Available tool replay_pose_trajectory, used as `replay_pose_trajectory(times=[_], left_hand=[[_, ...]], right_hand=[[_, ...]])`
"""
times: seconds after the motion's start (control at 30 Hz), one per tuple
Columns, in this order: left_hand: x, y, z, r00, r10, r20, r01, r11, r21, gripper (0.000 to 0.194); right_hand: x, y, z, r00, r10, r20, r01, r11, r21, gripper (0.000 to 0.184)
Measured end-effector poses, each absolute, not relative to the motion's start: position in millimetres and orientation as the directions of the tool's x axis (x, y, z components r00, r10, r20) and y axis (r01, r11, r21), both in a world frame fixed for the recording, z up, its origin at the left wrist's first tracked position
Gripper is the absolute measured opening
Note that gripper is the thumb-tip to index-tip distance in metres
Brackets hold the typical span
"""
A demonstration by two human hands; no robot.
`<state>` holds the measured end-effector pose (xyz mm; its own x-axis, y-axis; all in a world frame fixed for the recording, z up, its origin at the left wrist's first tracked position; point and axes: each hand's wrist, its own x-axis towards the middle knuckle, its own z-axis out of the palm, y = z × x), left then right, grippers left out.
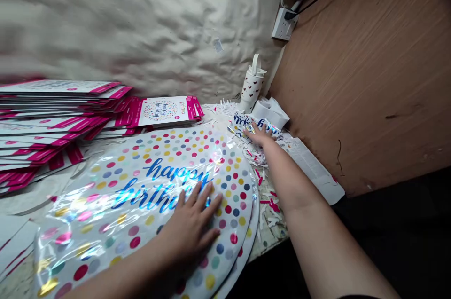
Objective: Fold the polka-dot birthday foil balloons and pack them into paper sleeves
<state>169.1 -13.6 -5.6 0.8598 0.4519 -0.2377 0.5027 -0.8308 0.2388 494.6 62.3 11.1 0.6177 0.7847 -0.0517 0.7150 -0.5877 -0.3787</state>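
A large flat foil balloon (pixel 141 167) with coloured dots and blue "happy birthday" lettering lies across the table, with at least one more round edge showing under it. My left hand (pixel 192 219) rests on its lower right part, fingers spread over the lettering. Farther off to the right, my right hand (pixel 260 135) reaches out with fingers spread, on or just over a crumpled piece of foil (pixel 243 122) that carries the same blue lettering. What lies under that palm is hidden.
Stacked printed packets (pixel 52 120) fill the left side, with another pile of packets (pixel 164 112) beside them. A white tumbler (pixel 252 85), a white paper roll (pixel 271 113), pink and white scraps (pixel 271 205) and a printed sheet (pixel 312 162) lie near the brown wall (pixel 369 78).
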Motion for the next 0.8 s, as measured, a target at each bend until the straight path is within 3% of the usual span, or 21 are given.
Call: replay_pose_trajectory(times=[0.07, 0.13, 0.2, 0.23, 0.27, 0.33, 0.43, 0.53, 0.6, 0.7, 0.8], left_hand=[[171.2, -24.2, -4.7, 0.894, 0.373, -0.25, 0.435, -0.855, 0.282, 0.053], [171.8, -32.2, -3.4, 0.921, 0.302, -0.244, 0.372, -0.869, 0.328, 0.055], [169.7, -37.3, -0.3, 0.935, 0.278, -0.221, 0.342, -0.872, 0.351, 0.063], [166.7, -39.5, 1.8, 0.935, 0.285, -0.21, 0.344, -0.87, 0.354, 0.064], [162.1, -42.0, 4.1, 0.934, 0.293, -0.203, 0.349, -0.868, 0.354, 0.064], [146.4, -49.4, 7.2, 0.936, 0.285, -0.206, 0.344, -0.867, 0.361, 0.066], [109.7, -66.7, 3.1, 0.941, 0.231, -0.247, 0.31, -0.879, 0.361, 0.072], [71.9, -86.5, -10.2, 0.95, 0.256, -0.181, 0.304, -0.892, 0.335, 0.051], [54.9, -97.1, -17.4, 0.954, 0.292, -0.072, 0.299, -0.895, 0.331, 0.038], [46.4, -103.2, -15.5, 0.935, 0.354, 0.02, 0.319, -0.863, 0.391, 0.038], [51.2, -94.1, 2.3, 0.844, 0.531, -0.08, 0.473, -0.663, 0.58, 0.025]], right_hand=[[482.6, 54.3, 24.5, 0.628, 0.778, 0.029, 0.728, -0.573, -0.376, 0.081], [464.2, 33.6, 37.6, 0.525, 0.835, 0.165, 0.797, -0.414, -0.44, 0.08], [440.1, -0.8, 44.6, 0.217, 0.96, 0.177, 0.828, -0.085, -0.555, 0.069], [426.9, -21.6, 44.2, -0.012, 0.994, 0.107, 0.771, 0.077, -0.633, 0.062], [413.6, -43.3, 41.2, -0.255, 0.967, -0.006, 0.694, 0.179, -0.697, 0.057], [390.1, -84.1, 28.8, -0.501, 0.857, -0.123, 0.623, 0.258, -0.738, 0.058], [369.0, -125.4, 7.2, -0.505, 0.844, -0.18, 0.714, 0.292, -0.637, 0.07], [362.2, -140.9, -4.1, -0.478, 0.861, -0.175, 0.777, 0.321, -0.542, 0.072], [359.1, -144.3, -7.0, -0.498, 0.857, -0.132, 0.782, 0.377, -0.497, 0.062], [351.6, -147.5, -10.6, -0.503, 0.864, 0.015, 0.757, 0.449, -0.476, 0.036], [345.4, -146.3, -11.7, -0.397, 0.909, 0.13, 0.709, 0.393, -0.586, 0.029]])
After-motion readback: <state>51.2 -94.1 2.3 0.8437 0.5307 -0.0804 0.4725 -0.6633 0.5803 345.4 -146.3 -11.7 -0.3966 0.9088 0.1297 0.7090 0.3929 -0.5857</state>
